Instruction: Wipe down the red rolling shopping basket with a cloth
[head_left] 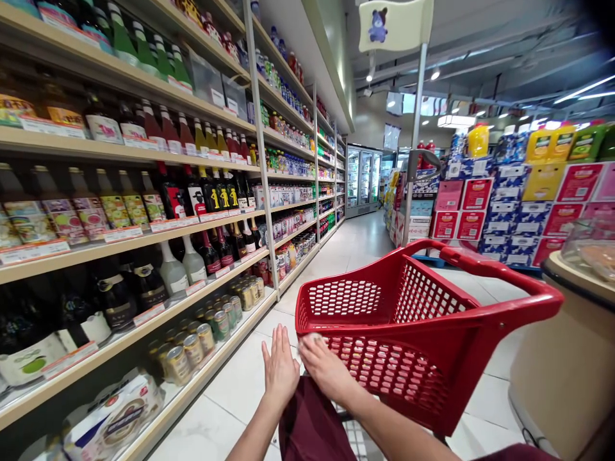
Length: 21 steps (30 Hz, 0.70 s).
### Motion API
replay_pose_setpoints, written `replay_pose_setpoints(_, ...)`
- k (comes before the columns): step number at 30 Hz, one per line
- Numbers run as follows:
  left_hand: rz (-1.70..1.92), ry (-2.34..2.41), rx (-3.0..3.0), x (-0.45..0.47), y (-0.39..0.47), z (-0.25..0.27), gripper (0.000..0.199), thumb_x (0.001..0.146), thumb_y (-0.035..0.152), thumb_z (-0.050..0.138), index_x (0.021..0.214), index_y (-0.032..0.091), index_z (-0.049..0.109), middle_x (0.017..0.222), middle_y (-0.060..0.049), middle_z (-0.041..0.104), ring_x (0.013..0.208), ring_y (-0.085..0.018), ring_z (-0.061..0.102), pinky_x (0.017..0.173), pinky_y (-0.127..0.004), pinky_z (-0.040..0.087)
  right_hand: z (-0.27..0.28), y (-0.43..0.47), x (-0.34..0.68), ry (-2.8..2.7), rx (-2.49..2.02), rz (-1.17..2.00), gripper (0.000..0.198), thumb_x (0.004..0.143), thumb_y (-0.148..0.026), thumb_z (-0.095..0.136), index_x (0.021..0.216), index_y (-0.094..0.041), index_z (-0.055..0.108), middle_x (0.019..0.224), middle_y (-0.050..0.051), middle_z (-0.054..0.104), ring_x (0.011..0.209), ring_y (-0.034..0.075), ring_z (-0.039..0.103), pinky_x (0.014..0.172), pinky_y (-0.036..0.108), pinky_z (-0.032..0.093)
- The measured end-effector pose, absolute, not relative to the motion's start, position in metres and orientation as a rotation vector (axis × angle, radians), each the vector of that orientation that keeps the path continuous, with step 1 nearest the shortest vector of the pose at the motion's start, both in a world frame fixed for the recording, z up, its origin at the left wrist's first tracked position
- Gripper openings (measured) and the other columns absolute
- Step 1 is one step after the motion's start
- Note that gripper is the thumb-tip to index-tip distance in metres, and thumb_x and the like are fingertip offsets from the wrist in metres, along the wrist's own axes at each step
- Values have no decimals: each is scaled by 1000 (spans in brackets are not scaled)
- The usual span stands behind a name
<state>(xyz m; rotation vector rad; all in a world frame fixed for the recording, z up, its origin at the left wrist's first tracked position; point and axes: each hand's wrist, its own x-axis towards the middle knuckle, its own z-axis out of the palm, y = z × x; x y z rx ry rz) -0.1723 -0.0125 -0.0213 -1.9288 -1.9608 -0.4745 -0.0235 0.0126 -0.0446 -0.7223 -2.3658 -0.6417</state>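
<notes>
A red plastic shopping cart (398, 330) stands on the tiled floor, its handle to the right and its narrow end close to me. My left hand (281, 368) is held up just left of that end, palm down with fingers stretched out and nothing in it. Beside it, my right hand (327, 368) lies at the cart's near corner, fingers slightly bent and holding nothing I can see. Whether it touches the basket or just hovers I cannot tell. Between my forearms shows dark maroon clothing (312, 422).
Long shelves (192, 225) of bottles and cans line the left. Stacked drink cartons (509, 211) fill the right, near a rounded counter (552, 346). A pole (417, 121) with a bear sign (395, 25) rises behind the cart. Glass-door fridges (362, 176) stand down the aisle.
</notes>
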Motion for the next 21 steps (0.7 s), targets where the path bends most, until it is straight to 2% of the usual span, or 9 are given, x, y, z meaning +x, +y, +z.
replay_pose_setpoints(3,-481,-1965,-1932,-175,-14,-24,72,65,7,38,134,6,18,139,-15,25,130,-21,18,105,-47,12,-55,2,-21,-2392,-687,-586,28,87,-19,40,109,-20,57,113,1,58,118,16,40,99,34,36)
replay_pose_setpoints(8,-482,-1993,-1908,-168,-15,-13,69,67,8,38,133,6,20,140,-15,25,130,-22,17,104,-48,15,-5,14,-19,-2228,-789,-599,35,87,-17,38,120,-17,48,128,5,46,127,22,25,102,43,30)
replay_pose_setpoints(11,-468,-1933,-1946,-160,-17,-6,66,67,8,36,132,5,23,140,-14,24,130,-21,17,105,-47,13,-16,14,-13,-2322,-752,-627,33,87,-20,39,117,-15,51,122,6,52,122,21,34,99,39,36)
replay_pose_setpoints(14,-460,-1895,-1963,-155,-17,-6,65,67,6,34,131,3,25,140,-14,25,130,-21,18,105,-47,13,-39,7,1,-2364,-715,-638,28,87,-20,38,109,-19,57,113,1,59,115,16,43,95,34,40)
replay_pose_setpoints(19,-490,-1856,-1992,-137,-11,-8,65,67,5,32,132,4,25,140,-14,24,130,-21,18,105,-48,13,-10,14,33,-2124,-908,-670,38,85,-9,35,119,-17,49,128,5,46,126,21,27,100,43,34)
replay_pose_setpoints(21,-516,-1789,-2034,-124,-9,-9,66,67,6,33,133,5,23,140,-13,24,130,-20,17,105,-47,13,-1,17,41,-2083,-964,-676,40,84,-7,33,121,-15,47,129,6,45,126,22,26,99,43,34)
